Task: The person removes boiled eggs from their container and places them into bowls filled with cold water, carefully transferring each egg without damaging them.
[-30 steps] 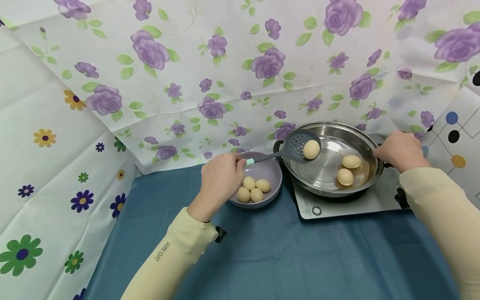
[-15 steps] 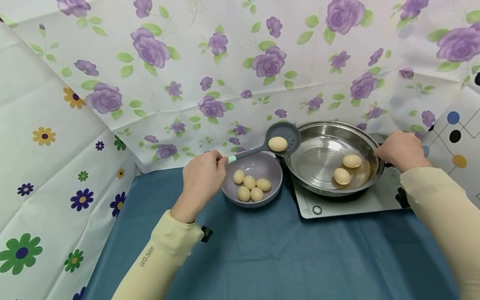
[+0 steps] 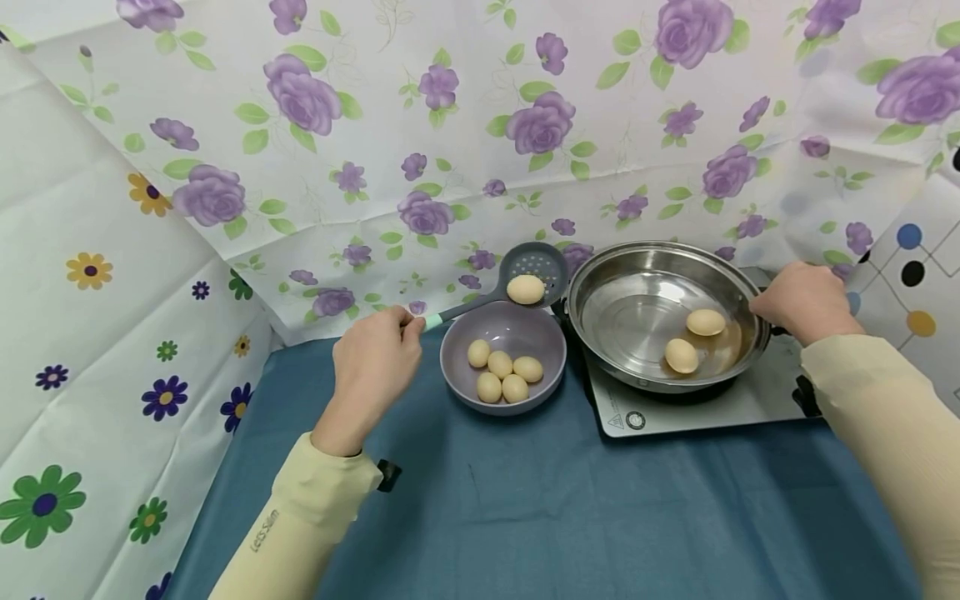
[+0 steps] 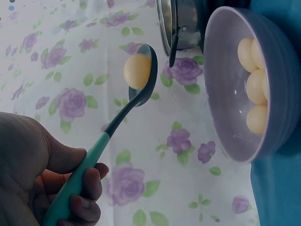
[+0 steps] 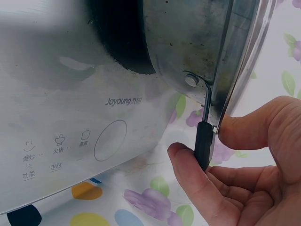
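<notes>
A dark blue cloth (image 3: pixel 562 517) covers the table nearest the viewer. A person's two forearms, in pale yellow sleeves (image 3: pixel 311 500), reach forward across it, with small black blocks at the cuffs.

The left hand (image 3: pixel 377 362) is wrapped around the green handle of a slotted spoon (image 3: pixel 553 268), the thumb lying along the handle and the fingers curled beneath. Just ahead and to the right stands a mauve bowl (image 3: pixel 521 329) with five pale eggs (image 3: pixel 499 364) grouped in its base.

To the right of the bowl is a silver cooker (image 3: pixel 712 412), printed with "Joyoung" and control symbols. A wide steel pan (image 3: pixel 626 321) is over it; whether its base sits flat is hard to tell. Two more eggs (image 3: pixel 682 357) lie in the pan, near its right side. The right hand (image 3: pixel 806 302) grips the pan's black side handle (image 5: pixel 203 146), thumb on one side, fingers on the other.

The spoon's grey head is raised near the bowl's far rim, left of the pan, and carries a single egg (image 3: pixel 525 290).

Behind everything hangs a white sheet (image 3: pixel 450 158) with purple roses and green leaves; daisy-printed fabric (image 3: pixel 90 350) covers the left side.
</notes>
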`<state>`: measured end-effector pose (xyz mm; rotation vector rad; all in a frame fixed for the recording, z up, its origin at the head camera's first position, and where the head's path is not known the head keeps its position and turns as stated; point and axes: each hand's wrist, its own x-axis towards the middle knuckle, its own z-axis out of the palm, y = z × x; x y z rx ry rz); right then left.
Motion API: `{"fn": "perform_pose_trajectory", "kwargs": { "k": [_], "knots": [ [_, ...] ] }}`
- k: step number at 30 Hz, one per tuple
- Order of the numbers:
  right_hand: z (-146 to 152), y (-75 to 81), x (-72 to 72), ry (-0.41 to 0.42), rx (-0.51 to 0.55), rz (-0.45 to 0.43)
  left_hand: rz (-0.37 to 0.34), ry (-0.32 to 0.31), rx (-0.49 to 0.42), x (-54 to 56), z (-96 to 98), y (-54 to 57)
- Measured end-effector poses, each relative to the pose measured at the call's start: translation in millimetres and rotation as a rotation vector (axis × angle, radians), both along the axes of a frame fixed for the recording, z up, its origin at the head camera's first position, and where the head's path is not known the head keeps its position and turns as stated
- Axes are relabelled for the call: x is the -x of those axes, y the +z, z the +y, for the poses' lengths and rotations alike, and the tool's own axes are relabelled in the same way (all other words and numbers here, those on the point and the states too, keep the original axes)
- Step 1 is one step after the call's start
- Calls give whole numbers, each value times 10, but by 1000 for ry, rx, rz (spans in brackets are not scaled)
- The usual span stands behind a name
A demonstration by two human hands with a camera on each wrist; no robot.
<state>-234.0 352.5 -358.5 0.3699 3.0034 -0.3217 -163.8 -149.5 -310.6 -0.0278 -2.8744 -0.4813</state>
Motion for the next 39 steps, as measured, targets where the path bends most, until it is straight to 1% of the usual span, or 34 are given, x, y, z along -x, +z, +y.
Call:
{"fn": "perform_pose_trajectory", "kwargs": {
  "k": [4, 9, 15, 23, 31, 39],
  "knots": [
    [-3, 2, -1, -10, -1, -9, -11, 14, -12, -19, -75, -17],
    [-4, 4, -4, -6, -5, -7, -15, 35, -17, -28, -170, -76],
    [3, -3, -5, -3, -7, -2, -30, 53, -7, -34, -286, -177],
    [0, -2, -7, 4, -4, -4, -77, 73, 15, -59, -419, -332],
    [6, -16, -2, -1, 3, 1, -101, 77, 25, -35, -465, -510],
    [24, -47, 28, -17, -3, -5, -79, 63, 43, -6, -435, -652]
  ]
}}
